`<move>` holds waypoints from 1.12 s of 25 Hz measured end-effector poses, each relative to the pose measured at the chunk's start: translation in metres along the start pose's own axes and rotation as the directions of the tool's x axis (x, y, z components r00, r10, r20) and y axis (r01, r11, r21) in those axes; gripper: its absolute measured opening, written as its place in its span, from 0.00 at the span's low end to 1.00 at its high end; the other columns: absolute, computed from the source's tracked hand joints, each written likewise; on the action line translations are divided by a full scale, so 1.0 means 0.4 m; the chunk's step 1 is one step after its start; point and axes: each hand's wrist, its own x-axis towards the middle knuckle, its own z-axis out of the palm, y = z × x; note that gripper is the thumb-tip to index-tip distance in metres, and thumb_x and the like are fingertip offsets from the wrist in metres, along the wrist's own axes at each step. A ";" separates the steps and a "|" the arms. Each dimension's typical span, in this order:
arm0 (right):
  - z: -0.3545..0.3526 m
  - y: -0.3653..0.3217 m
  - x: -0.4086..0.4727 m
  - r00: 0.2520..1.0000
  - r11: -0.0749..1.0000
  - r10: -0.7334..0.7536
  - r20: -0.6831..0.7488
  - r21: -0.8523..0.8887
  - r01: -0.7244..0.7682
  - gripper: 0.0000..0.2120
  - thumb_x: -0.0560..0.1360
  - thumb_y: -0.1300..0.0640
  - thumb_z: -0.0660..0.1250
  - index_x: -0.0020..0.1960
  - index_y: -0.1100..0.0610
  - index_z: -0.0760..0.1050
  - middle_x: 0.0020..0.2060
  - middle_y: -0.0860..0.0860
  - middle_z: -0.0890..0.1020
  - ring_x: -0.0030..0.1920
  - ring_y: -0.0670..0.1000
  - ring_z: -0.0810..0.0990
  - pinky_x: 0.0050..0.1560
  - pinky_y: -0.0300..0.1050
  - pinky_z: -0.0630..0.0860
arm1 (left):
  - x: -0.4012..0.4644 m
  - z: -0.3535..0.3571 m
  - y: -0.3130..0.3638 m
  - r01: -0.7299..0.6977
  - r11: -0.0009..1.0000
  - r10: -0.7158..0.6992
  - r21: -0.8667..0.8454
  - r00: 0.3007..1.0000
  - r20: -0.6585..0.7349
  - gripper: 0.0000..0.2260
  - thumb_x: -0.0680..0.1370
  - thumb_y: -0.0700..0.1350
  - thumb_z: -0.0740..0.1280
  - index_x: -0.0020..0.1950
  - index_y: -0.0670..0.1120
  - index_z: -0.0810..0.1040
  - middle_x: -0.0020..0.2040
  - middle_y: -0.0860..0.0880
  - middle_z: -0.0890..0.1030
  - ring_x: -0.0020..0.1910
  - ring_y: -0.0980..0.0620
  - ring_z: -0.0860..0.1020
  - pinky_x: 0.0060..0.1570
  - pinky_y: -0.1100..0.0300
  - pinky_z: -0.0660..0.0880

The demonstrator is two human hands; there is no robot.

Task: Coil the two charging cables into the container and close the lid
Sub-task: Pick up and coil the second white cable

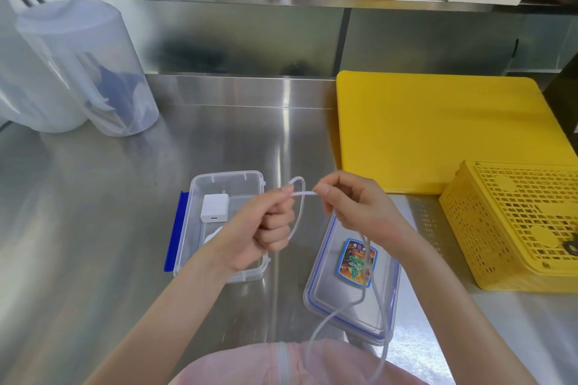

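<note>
Over the steel worktop (93, 212) at mid-frame, the left hand (269, 228) is curled into a fist round a white charging cable (298, 219), while the fingers (325, 194) of the right hand (353, 206) pinch the same cable — its slack trails down toward the bottom edge. Just behind the left hand sits the clear container (231, 180) holding a white charger block (215, 208); its lid (350, 303) lies off, flat on the worktop — lower right of centre, beneath the right wrist.

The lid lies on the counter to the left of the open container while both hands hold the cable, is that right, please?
Not quite: the head view shows the lid lying right of the container, not left. Both hands, left and right, do hold the cable.
</note>
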 end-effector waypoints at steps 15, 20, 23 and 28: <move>0.014 0.169 -0.026 0.964 0.809 0.264 0.001 -0.545 -0.222 0.13 0.78 0.55 0.57 0.35 0.53 0.70 0.30 0.45 0.76 0.32 0.41 0.75 0.35 0.30 0.68 | 0.017 -0.134 0.056 0.018 0.689 0.105 -0.725 0.987 0.124 0.12 0.80 0.43 0.51 0.36 0.46 0.63 0.27 0.45 0.63 0.27 0.49 0.60 0.27 0.56 0.55; -0.017 0.178 -0.030 0.951 0.815 0.301 -0.067 -0.499 -0.294 0.09 0.79 0.54 0.55 0.44 0.53 0.72 0.33 0.44 0.76 0.34 0.41 0.75 0.37 0.28 0.71 | 0.022 -0.132 0.055 0.067 0.755 0.054 -0.653 0.985 0.163 0.14 0.80 0.45 0.50 0.35 0.45 0.65 0.28 0.44 0.62 0.27 0.48 0.60 0.30 0.56 0.58; -0.009 0.154 -0.014 0.970 0.854 0.222 -0.095 -0.462 -0.241 0.15 0.77 0.54 0.59 0.64 0.52 0.66 0.48 0.45 0.76 0.49 0.45 0.76 0.48 0.36 0.70 | 0.036 -0.112 0.036 0.100 0.785 0.013 -0.611 0.984 0.178 0.14 0.81 0.45 0.50 0.35 0.46 0.63 0.28 0.44 0.62 0.27 0.48 0.61 0.30 0.56 0.58; 0.021 0.107 0.027 0.995 0.932 0.062 -0.080 -0.352 -0.086 0.12 0.79 0.53 0.54 0.59 0.51 0.72 0.43 0.43 0.79 0.42 0.44 0.76 0.43 0.33 0.70 | 0.044 -0.080 0.022 0.136 0.764 0.070 -0.631 0.955 0.290 0.13 0.81 0.44 0.50 0.36 0.46 0.61 0.28 0.45 0.62 0.27 0.48 0.60 0.29 0.57 0.59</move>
